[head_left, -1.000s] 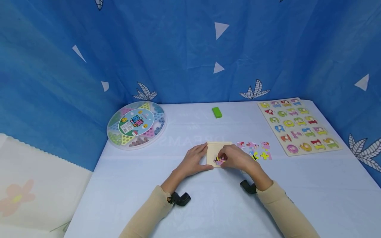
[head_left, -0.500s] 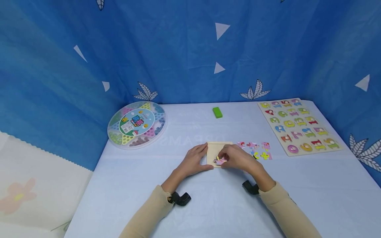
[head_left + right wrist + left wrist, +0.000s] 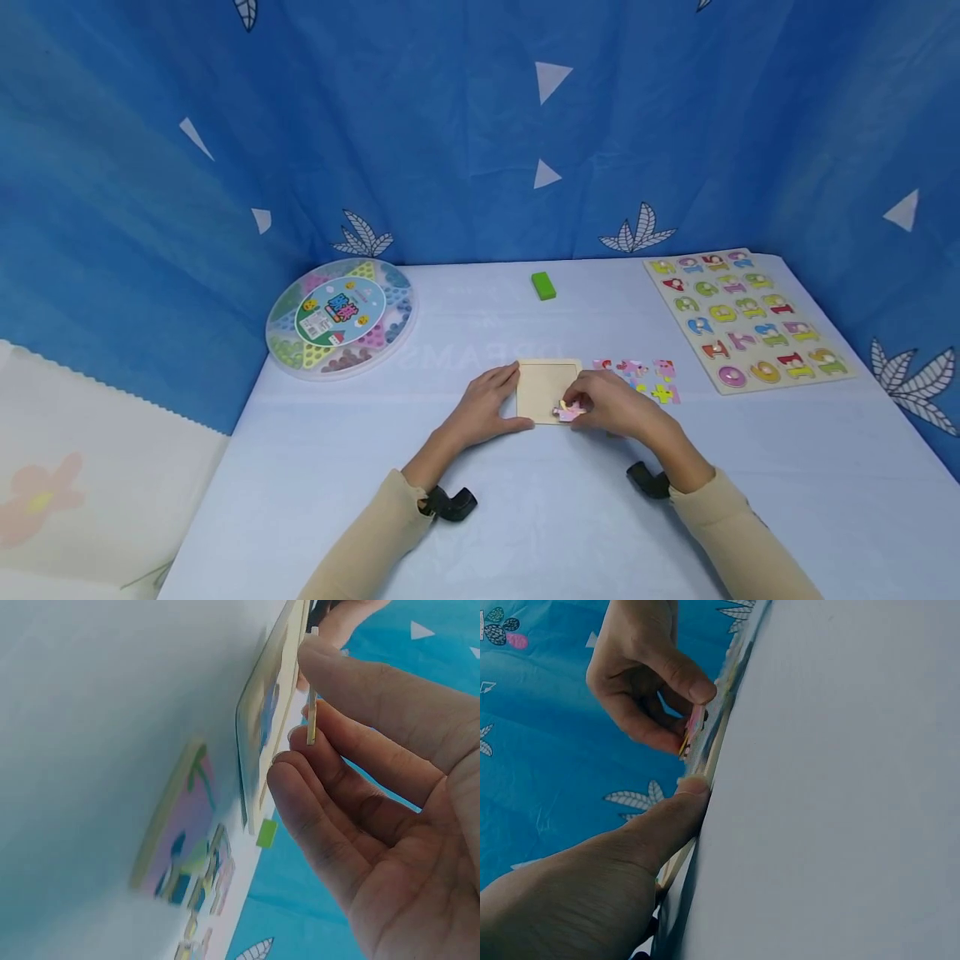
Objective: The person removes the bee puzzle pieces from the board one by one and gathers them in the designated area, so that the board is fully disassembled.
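In the head view, a square wooden puzzle tray (image 3: 536,385) lies on the white table. My left hand (image 3: 483,410) rests against its left side, fingers near the upper corner and thumb (image 3: 688,796) at the near edge. My right hand (image 3: 617,404) pinches a pink and yellow jigsaw piece (image 3: 568,412) above the tray's near right corner. Seen edge-on in the right wrist view, that piece (image 3: 312,724) sits between thumb and fingertips, apart from the tray. Several loose jigsaw pieces (image 3: 664,393) lie right of the tray, partly hidden by the right hand.
A round Chinese checkers box (image 3: 341,317) stands at the back left. A green block (image 3: 543,286) lies at the back middle. At the right lies a wooden number board (image 3: 746,321). A blue patterned curtain (image 3: 450,125) hangs behind the table.
My right hand has moved a little to the right with the jigsaw piece, uncovering more of the tray's floor. The left hand has stayed at the tray's left side.
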`<action>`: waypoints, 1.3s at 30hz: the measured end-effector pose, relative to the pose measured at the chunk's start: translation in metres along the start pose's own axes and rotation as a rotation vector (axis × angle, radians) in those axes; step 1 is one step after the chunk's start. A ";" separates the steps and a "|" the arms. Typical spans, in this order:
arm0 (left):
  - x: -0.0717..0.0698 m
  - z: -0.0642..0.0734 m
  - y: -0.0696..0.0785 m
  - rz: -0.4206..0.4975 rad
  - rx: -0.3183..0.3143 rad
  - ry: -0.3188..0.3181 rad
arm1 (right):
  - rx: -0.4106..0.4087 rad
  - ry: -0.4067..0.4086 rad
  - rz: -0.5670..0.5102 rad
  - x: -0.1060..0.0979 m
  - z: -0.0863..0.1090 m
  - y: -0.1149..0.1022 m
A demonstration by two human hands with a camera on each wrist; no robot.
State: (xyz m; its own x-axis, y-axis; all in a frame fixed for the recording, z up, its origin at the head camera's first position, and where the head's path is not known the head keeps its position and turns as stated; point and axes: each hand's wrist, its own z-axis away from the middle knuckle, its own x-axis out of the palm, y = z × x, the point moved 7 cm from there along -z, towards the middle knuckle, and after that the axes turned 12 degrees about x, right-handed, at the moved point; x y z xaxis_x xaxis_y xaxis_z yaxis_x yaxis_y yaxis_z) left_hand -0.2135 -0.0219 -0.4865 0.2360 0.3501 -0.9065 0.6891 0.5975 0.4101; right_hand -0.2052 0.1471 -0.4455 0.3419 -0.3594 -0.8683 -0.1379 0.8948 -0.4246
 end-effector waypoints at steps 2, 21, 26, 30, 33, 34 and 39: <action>0.000 0.000 -0.001 -0.006 0.000 0.002 | 0.007 0.001 0.002 -0.001 0.002 0.002; 0.005 0.001 -0.003 0.016 -0.001 -0.002 | 0.046 0.028 -0.011 -0.008 0.024 0.030; 0.002 0.001 -0.002 0.024 0.002 0.010 | 0.053 0.033 0.002 -0.010 0.028 0.037; 0.002 0.001 -0.001 0.042 -0.001 0.008 | 0.068 0.047 0.011 -0.013 0.032 0.043; 0.003 0.001 0.000 0.042 -0.003 0.006 | 0.081 0.056 0.018 -0.015 0.036 0.049; 0.003 0.001 0.000 0.039 0.001 0.007 | 0.080 0.061 0.018 -0.016 0.038 0.051; 0.003 0.000 -0.002 0.020 0.012 0.011 | 0.080 0.084 0.022 -0.018 0.044 0.059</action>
State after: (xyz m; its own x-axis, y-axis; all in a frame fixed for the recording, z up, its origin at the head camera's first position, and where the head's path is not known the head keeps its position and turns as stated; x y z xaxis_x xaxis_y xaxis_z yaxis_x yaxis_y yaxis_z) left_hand -0.2141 -0.0219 -0.4905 0.2425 0.3697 -0.8970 0.6922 0.5819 0.4270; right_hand -0.1789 0.2175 -0.4440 0.2598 -0.3570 -0.8972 -0.0689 0.9199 -0.3860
